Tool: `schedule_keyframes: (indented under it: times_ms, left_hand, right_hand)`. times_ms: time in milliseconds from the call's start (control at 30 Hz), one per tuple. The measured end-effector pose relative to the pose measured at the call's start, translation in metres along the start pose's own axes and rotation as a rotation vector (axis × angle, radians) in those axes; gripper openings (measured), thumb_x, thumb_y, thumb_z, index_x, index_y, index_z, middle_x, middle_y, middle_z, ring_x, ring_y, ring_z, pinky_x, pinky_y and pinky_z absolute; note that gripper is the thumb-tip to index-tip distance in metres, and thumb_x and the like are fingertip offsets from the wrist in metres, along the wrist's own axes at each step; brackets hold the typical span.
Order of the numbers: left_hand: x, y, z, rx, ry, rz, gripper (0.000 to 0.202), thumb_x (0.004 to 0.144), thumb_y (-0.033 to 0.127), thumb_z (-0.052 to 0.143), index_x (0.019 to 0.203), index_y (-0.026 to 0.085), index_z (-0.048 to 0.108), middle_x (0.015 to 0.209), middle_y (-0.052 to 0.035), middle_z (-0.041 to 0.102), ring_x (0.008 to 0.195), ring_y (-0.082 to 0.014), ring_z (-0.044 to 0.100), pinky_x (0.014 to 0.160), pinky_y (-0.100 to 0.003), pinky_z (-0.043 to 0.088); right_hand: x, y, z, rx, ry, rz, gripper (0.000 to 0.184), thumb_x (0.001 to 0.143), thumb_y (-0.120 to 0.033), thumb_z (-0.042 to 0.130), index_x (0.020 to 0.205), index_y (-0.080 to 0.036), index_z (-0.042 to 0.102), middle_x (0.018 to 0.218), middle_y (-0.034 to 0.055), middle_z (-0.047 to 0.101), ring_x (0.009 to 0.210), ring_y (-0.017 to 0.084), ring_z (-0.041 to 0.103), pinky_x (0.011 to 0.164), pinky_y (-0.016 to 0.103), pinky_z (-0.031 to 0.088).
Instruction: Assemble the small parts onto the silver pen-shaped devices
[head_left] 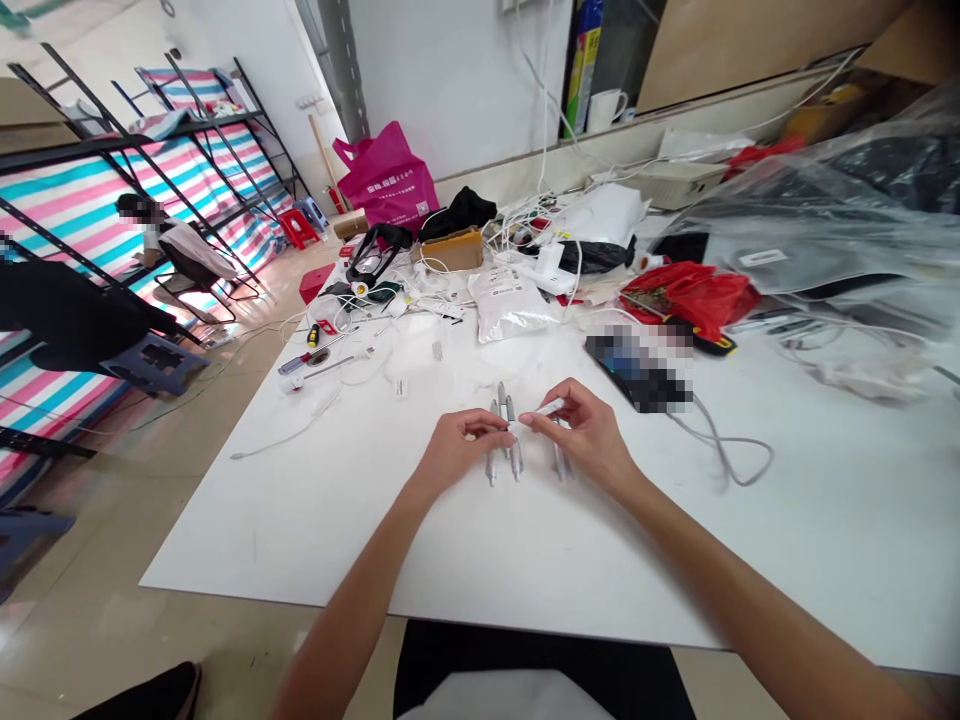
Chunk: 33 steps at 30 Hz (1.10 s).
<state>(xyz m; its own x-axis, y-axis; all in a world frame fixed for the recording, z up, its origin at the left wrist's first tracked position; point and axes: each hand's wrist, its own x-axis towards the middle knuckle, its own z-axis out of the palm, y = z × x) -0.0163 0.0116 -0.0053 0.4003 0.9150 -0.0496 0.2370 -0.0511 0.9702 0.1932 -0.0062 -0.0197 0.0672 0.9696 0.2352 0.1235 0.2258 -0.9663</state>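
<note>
Head-cam snap of a seriously cluttered table [315, 540]

Right up close were the two bare forearms, reaching in from the bottom edge. The right hand [589, 430] had a small white stick [549, 407] pinched between thumb and index finger, with the other fingers loosely curled behind it. The left hand [457, 450] sat just across from it, fingers [487, 428] closed up and pointing in, tips right by the stick's near end. Couldn't tell if they actually had hold of anything.

Under and between the hands lay a bunch of silver pens [504, 430], roughly side by side on the white top, one of them [559, 455] sitting under the right hand.

Just past the right hand was a pixelated phone [637, 365] with a grey cable [724, 455] looping off it. Up to the left were a white cable [285, 435], a small white tag [401, 388] and a screwdriver [311, 335] with a red and yellow handle.

Further back the pile got thick: a foil pouch [510, 305], a red plastic bag [690, 295], a cardboard box [450, 250], tangled white wires [517, 225] and a big clear plastic sheet [825, 200]. A pink bag [386, 180] stood at the far end, and a mug [606, 108] was up on the far ledge. Off to the left, another person [187, 250] sat by bunk frames [180, 140] draped in striped tarp.
</note>
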Motion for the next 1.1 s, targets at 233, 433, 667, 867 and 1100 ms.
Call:
schedule_keyframes:
  times_ms: [233,433,667,867,1100]
  left_hand:
    - [0.000,-0.017,0.000,0.397,0.126,0.313,0.014,0.089,0.037,0.078,0.100,0.029,0.081,0.092,-0.0027,0.077,0.090,-0.0207,0.066,0.079,-0.033,0.051]
    - [0.003,-0.021,-0.006,0.501,0.195,0.538,0.013,0.095,0.035,0.072,0.103,0.028,0.079,0.089,-0.0018,0.078,0.080,-0.0178,0.064,0.076,-0.033,0.051]
    - [0.008,-0.030,-0.009,0.571,0.160,0.719,0.012,0.098,0.031,0.068,0.105,0.025,0.076,0.086,-0.0007,0.078,0.074,-0.0161,0.062,0.079,-0.035,0.051]
    - [0.008,-0.029,-0.010,0.604,0.188,0.732,0.011,0.097,0.030,0.069,0.105,0.025,0.075,0.088,-0.0013,0.079,0.078,-0.0168,0.065,0.081,-0.036,0.052]
    - [0.002,-0.007,-0.018,0.334,0.179,0.328,0.039,0.089,0.046,0.077,0.124,0.029,0.073,0.116,-0.0061,0.076,0.101,-0.0216,0.069,0.092,-0.036,0.052]
  right_hand:
    - [-0.002,0.003,-0.001,-0.225,-0.216,0.016,0.041,0.096,-0.061,0.060,0.085,-0.022,0.064,0.070,0.0002,0.066,0.067,0.016,0.060,0.059,0.028,0.044]
    - [-0.004,0.003,-0.002,-0.219,-0.307,-0.067,0.032,0.098,-0.054,0.061,0.099,-0.024,0.070,0.091,0.0037,0.075,0.081,0.019,0.067,0.067,0.029,0.051]
    - [-0.002,0.008,-0.003,-0.483,-0.294,-0.136,0.046,0.104,-0.057,0.048,0.083,-0.023,0.070,0.078,0.0032,0.070,0.068,0.017,0.058,0.065,0.031,0.042]
    - [-0.004,0.010,-0.003,-0.496,-0.371,-0.110,0.039,0.105,-0.057,0.046,0.102,-0.024,0.066,0.081,0.0014,0.069,0.066,0.016,0.057,0.062,0.029,0.041]
    - [-0.002,0.012,-0.006,-0.570,-0.285,-0.327,0.029,0.108,-0.044,0.042,0.111,-0.024,0.063,0.101,0.0073,0.071,0.077,0.019,0.063,0.071,0.033,0.046]
